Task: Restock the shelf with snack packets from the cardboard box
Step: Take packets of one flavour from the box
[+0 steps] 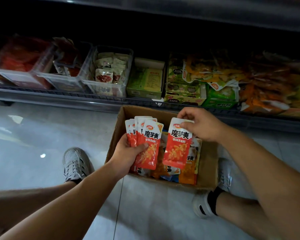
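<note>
fan of red-and-white snack packets sits upright in the left hand, above the left part of the cardboard box. fingers curl round the lower left edge of the fan and the thumb presses across the front packet, so the hand is clamped on the stack. tops of the packets stick up past the hand, spread like cards.

single packet of the same print hangs just right of the fan, a narrow gap between them, not touching. right hand pinches its top right corner, thumb in front, fingers behind; the packet dangles below and left of the hand, over the middle of the box.

under both, more loose packets lie in the box bottom, orange, white and a bit of blue, jumbled flat. box is open-topped, on the pale glossy floor, its far edge close against the shelf.

shelf is low and dark. on it: clear bins at left and centre with red and pale small packs, green cartons beside them, big yellow and orange bags at right, blurred.

grey shoe left of the box, white shoe at its near right corner.
</note>
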